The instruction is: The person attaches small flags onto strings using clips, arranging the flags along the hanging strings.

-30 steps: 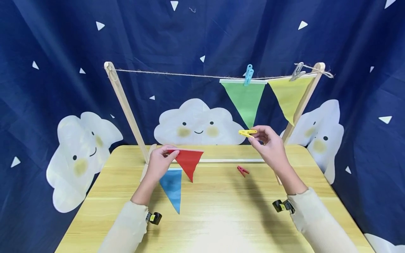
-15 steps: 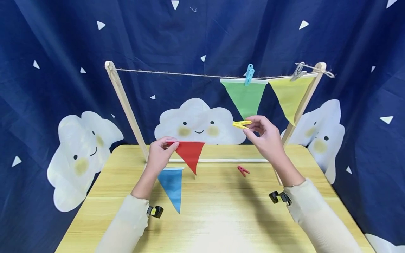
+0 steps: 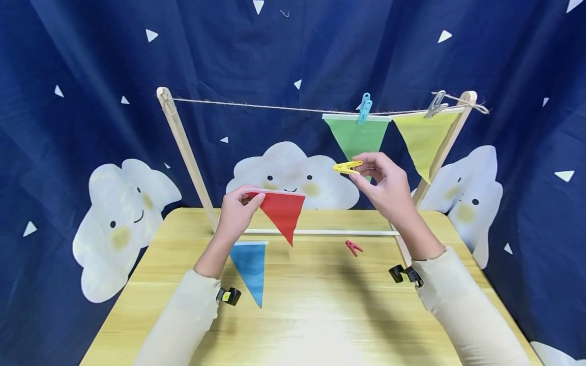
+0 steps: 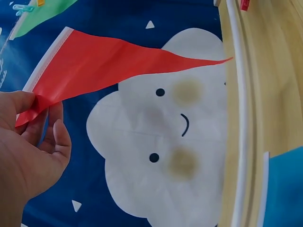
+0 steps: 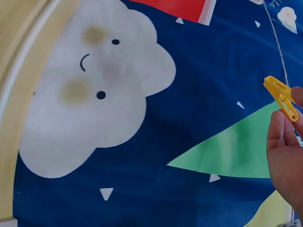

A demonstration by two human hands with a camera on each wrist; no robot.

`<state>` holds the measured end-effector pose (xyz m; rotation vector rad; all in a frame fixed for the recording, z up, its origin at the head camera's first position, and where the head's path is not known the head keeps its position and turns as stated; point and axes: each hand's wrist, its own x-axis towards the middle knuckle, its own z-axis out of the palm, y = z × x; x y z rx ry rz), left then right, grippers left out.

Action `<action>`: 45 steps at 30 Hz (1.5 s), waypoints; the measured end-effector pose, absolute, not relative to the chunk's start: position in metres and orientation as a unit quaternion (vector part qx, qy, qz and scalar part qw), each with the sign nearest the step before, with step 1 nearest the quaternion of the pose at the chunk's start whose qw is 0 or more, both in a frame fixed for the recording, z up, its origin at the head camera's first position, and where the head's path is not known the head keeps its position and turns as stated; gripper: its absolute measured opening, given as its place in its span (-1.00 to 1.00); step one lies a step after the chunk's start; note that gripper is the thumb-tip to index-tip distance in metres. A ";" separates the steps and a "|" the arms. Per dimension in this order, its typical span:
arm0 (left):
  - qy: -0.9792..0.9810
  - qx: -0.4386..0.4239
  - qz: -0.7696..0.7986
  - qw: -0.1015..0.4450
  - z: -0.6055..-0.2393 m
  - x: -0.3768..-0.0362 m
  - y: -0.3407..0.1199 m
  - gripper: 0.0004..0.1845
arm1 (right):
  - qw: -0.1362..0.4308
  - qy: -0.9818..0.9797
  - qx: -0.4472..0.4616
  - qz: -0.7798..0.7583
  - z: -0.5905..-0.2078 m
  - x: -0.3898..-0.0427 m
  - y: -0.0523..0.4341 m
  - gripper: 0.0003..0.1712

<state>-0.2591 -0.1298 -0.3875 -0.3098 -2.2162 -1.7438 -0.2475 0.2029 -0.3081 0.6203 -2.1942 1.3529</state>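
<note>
From the head view, the left hand (image 3: 235,216) holds up a red flag (image 3: 280,209) by its top corner. The fingers pinch the white edge of the flag. The red flag hangs in the air above the tabletop (image 3: 311,310), with its point facing down. The right hand (image 3: 386,190) is up higher, just in front of the green flag (image 3: 356,136). Its fingers pinch a yellow peg (image 3: 347,166) by one end. A string (image 3: 274,107) runs between two wooden poles. The green flag hangs from it with a blue peg (image 3: 364,108), and a yellow flag (image 3: 423,137) hangs beside it with a grey peg (image 3: 436,103). A blue flag (image 3: 251,269) lies flat on the tabletop, near the left arm. A red peg (image 3: 353,247) lies on the tabletop too, well apart from both hands.

From the left wrist view, the thumb and fingers (image 4: 57,137) squeeze the corner of the red flag (image 4: 113,61). The flag stretches out in front of a white cloud (image 4: 161,137) with a smiling face on the blue cloth.

From the right wrist view, the fingers (image 5: 281,137) grip the yellow peg (image 5: 281,97) at its lower end. The green flag (image 5: 236,151) is just behind the hand. A bit of the red flag (image 5: 182,7) shows at the top.
</note>
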 end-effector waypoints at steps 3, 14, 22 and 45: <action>-0.775 -0.111 -0.602 0.159 -0.382 -0.261 -0.128 -0.78 | 0.246 -0.802 0.233 0.492 -0.300 -0.248 0.201 -0.62; -0.757 -0.114 -0.620 0.173 -0.354 -0.270 -0.122 -0.74 | 0.265 -0.801 0.241 0.479 -0.274 -0.252 0.190 -0.61; -0.748 -0.108 -0.631 0.174 -0.344 -0.277 -0.115 -0.71 | 0.272 -0.805 0.256 0.460 -0.259 -0.255 0.187 -0.61; -0.704 -0.116 -0.673 0.195 -0.303 -0.295 -0.111 -0.77 | 0.312 -0.816 0.289 0.392 -0.207 -0.273 0.172 -0.63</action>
